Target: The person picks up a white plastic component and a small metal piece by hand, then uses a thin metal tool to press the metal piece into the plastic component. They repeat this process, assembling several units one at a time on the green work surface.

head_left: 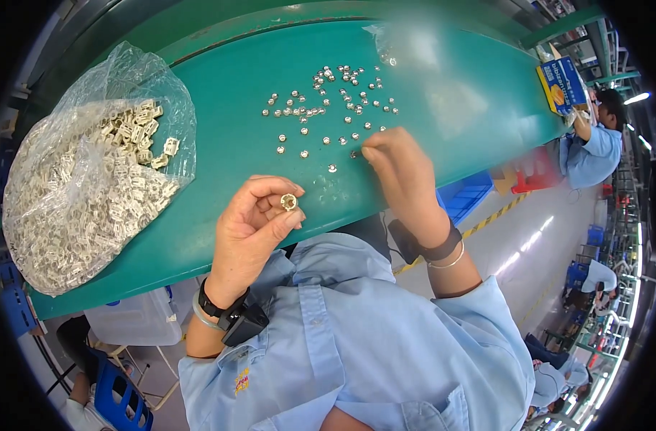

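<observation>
My left hand (252,219) pinches a small round cream-coloured fitting (290,202) between thumb and fingertips, its hollow end facing up. Over the green worktop, my right hand (403,172) has its thumb and fingers drawn together. A small metal part (354,154) sits right beside those fingertips; whether they grip anything is too small to tell. Several similar shiny metal parts (304,111) lie scattered beyond both hands, and one metal part (332,168) is between the hands. At the left, a clear plastic bag (91,187) holds a heap of cream-coloured fittings (137,133).
The green worktop (234,158) spans the view. A clear plastic scrap (383,43) lies at its far side. On the right end stands a blue and yellow box (561,85) near another person (593,147). Below the table are a blue crate (466,195) and a translucent bin (134,320).
</observation>
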Demonstrator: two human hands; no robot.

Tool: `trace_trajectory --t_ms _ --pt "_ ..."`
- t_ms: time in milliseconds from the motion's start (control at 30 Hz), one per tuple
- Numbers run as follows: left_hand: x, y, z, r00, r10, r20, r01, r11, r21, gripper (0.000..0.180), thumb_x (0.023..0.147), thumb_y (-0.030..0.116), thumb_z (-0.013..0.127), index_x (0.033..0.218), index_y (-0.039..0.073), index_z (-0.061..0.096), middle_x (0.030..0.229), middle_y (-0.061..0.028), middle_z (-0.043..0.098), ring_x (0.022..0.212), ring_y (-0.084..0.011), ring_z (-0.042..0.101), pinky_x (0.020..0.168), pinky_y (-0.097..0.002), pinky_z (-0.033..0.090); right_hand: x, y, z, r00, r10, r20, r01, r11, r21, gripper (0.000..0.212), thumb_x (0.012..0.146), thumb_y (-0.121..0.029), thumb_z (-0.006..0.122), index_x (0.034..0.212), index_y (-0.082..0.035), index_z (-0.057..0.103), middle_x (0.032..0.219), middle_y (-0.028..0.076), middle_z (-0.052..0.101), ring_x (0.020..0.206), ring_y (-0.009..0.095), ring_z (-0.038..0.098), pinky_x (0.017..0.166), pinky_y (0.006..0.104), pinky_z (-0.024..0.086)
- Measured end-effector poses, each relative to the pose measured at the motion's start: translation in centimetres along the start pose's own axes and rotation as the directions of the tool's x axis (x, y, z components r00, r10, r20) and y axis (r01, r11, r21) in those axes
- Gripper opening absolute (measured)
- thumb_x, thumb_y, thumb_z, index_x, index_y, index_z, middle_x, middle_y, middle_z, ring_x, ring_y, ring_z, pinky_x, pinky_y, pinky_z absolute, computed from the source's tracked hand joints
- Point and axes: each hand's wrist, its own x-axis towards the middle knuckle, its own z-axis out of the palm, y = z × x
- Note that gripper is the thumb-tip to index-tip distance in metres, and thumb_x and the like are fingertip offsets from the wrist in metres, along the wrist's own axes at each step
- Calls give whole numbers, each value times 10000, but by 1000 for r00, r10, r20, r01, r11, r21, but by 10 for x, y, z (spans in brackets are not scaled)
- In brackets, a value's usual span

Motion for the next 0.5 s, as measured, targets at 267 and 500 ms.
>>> trace_trajectory --t_ms 267,500 --pt "0 -1 0 1000 7 5 -7 1000 -24 230 863 -7 647 1070 -1 547 1104 -135 566 821 -135 602 740 -283 526 2 1 3 999 -30 -25 29 998 -48 90 850 -36 649 924 -25 599 828 91 593 731 257 599 645 331 473" --pt "0 -1 -6 998 2 70 0 1000 -30 257 879 -41 618 1118 -5 530 1134 -108 553 901 -116 586 802 -264 516 2 1 4 998 -55 -32 53 996 -66 113 824 -34 673 905 -28 594 820 84 602 711 257 602 627 340 474"
